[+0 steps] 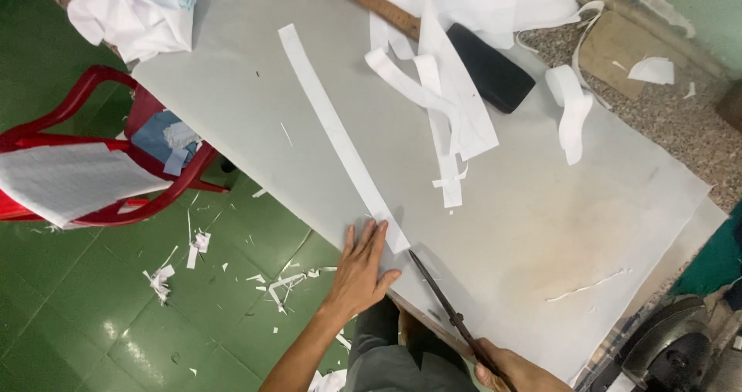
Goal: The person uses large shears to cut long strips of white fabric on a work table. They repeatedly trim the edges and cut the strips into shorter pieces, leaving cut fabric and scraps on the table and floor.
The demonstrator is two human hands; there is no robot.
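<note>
1. The long white strip (340, 141) lies on the grey sheet (541, 230) covering the worktop, its near end at the scissors (448, 307).
2. The cut could wander if the sheet slides; only the flat left hand (362, 272) beside the strip pins it.
3. The right hand (514, 373) is closed around the scissors' handles; the left hand's grip is spread open.
4. Loose white offcuts (440, 98) lie beyond the strip.

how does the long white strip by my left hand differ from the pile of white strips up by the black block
The long white fabric strip lies flat, single and gently curved across the grey table sheet; the pile of white strips is tangled, overlapping and partly looped. The long strip's end touches the left hand; the pile lies apart, beside the black block. Both are white and narrow.
</note>
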